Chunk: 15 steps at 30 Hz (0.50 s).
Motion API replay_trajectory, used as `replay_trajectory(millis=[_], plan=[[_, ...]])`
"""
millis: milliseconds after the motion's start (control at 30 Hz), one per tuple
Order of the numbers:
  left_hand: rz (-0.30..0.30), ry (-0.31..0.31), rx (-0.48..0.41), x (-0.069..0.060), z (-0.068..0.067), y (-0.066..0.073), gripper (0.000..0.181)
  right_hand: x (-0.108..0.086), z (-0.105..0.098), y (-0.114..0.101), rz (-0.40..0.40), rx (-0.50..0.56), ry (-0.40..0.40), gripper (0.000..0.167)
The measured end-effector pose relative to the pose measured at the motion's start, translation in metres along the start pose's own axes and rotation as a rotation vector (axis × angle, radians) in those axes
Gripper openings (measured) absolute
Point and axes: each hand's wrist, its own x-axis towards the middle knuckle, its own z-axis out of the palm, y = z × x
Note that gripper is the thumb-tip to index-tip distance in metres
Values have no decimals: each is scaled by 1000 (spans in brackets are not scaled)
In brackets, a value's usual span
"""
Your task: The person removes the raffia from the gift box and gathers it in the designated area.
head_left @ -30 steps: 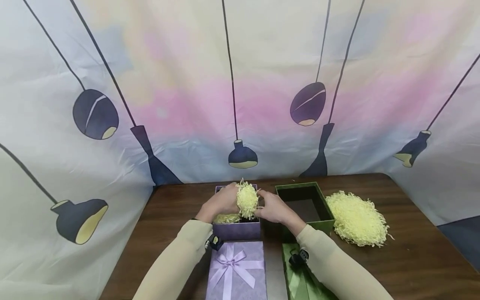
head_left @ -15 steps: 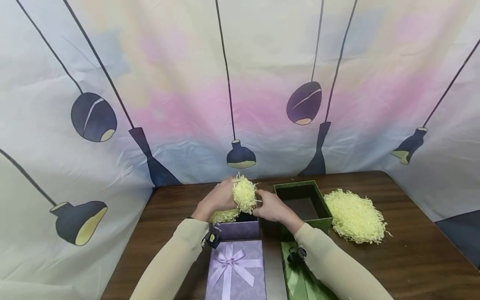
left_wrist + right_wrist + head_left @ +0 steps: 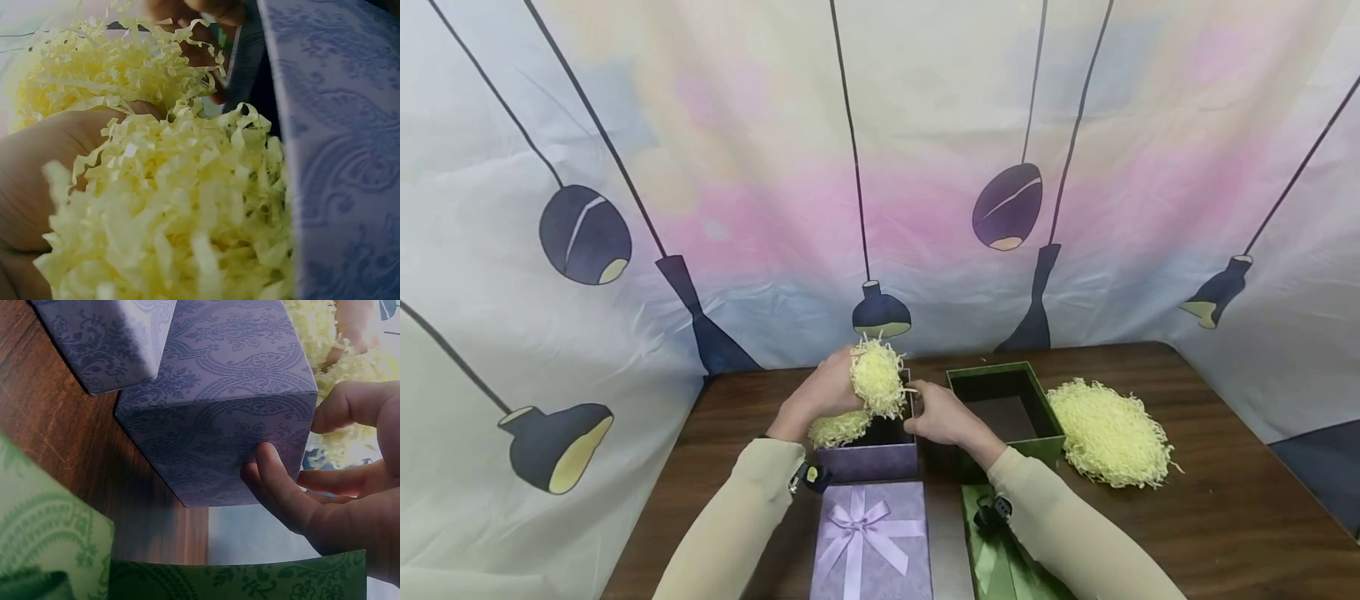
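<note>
My left hand holds a clump of pale yellow shredded paper above the open purple box. More shredded paper lies in the left part of that box; the right part looks dark inside. In the left wrist view, curly strips fill the space beside the box's patterned wall, covering part of the hand. My right hand grips the box's right wall. Seen from the right wrist, its fingers touch the outside of the patterned purple wall.
An open green box stands to the right, dark inside. Beyond it lies a heap of yellow shredded paper on the wooden table. A purple lid with a ribbon bow and a green lid lie in front.
My left hand has moved left and slightly up with the clump of shredded paper, uncovering more of the purple box's inside. The right hand stays at the box's right wall.
</note>
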Motion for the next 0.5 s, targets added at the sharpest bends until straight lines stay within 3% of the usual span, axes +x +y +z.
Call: replay_trajectory(millis=[200,400,500], plan=[[-10,55,-7,-7,-11,0,48,-3,1,2,4,1,10,73],[27,131,-10,-16,-27,-4,59,-4,0,1,22,21,12,69],[37,139,-16,-22,-35,-7,58,-4,1,0,24,27,14,69]])
